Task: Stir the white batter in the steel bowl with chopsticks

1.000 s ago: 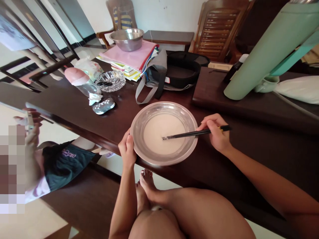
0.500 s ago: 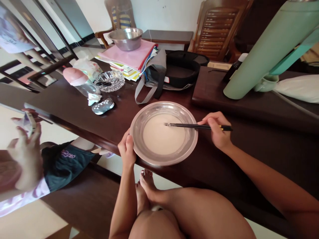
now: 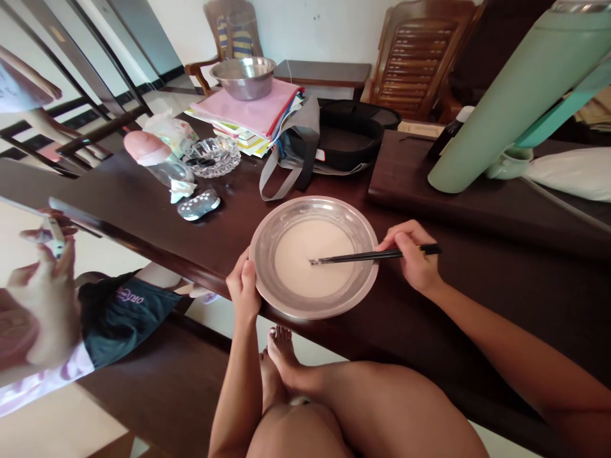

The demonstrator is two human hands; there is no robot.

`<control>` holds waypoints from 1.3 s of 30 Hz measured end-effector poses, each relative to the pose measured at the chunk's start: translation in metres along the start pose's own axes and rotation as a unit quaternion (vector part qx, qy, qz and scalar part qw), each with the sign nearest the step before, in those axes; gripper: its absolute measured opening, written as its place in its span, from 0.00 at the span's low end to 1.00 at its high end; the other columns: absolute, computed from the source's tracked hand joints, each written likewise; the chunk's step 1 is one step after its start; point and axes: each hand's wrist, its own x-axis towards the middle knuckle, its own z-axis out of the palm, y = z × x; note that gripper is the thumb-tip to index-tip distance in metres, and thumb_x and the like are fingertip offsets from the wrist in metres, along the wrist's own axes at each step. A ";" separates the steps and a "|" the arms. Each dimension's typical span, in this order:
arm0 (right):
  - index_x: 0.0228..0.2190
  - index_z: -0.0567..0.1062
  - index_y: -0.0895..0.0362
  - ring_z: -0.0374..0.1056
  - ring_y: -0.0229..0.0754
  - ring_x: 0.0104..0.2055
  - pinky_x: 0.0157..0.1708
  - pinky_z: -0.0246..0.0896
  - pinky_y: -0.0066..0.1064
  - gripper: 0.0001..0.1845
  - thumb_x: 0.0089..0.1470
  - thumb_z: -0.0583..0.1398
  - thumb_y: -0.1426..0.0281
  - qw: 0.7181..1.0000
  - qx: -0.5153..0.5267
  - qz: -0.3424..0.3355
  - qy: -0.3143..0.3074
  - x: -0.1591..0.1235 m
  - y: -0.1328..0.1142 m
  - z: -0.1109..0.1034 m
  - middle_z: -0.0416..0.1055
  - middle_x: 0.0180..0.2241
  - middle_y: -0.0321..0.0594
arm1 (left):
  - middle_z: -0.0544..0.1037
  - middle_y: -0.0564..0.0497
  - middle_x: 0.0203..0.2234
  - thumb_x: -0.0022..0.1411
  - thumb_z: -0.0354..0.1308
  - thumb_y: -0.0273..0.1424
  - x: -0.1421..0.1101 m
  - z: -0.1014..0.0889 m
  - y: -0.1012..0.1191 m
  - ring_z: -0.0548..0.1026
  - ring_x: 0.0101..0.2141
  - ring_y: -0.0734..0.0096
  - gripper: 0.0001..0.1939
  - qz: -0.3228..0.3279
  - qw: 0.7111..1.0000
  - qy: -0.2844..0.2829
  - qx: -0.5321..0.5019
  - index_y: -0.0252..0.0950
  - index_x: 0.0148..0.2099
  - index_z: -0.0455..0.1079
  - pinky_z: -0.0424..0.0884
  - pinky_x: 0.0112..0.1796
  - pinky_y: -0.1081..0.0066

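Observation:
A wide metal bowl [image 3: 267,289] stands at the front edge of the dark wooden table, with a pale, milky liquid [image 3: 305,280] in it. My left hand [image 3: 244,284] grips the bowl's left rim, thumb on the near side. Closed around a pair of black chopsticks [image 3: 356,257], my right hand [image 3: 417,256] is just beyond the bowl's right rim. The chopstick tips dip into the liquid near the middle. Gold bands show on the chopsticks by my fingers.
Behind the bowl lie a grey and black bag [image 3: 348,137] and papers [image 3: 252,111] bearing a metal basin [image 3: 245,79]. A glass ashtray [image 3: 214,156], a remote [image 3: 199,205] and a pink-capped bottle [image 3: 147,149] are at left. A tall green flask [image 3: 506,95] leans right. Another person's hand [image 3: 48,286] holds a phone.
The chopsticks swung toward the back of the bowl, then came back toward its near left, my right hand moving with them. My left hand and the bowl stay in place.

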 end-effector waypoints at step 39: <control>0.31 0.75 0.53 0.75 0.40 0.26 0.28 0.72 0.32 0.11 0.62 0.60 0.61 1.000 0.025 -0.004 0.015 0.000 0.002 -0.001 0.76 0.23 0.33 | 0.82 0.44 0.45 0.67 0.50 0.48 0.001 0.001 0.001 0.78 0.48 0.56 0.26 0.017 1.000 0.002 -0.014 0.33 0.51 0.78 0.71 0.49 0.64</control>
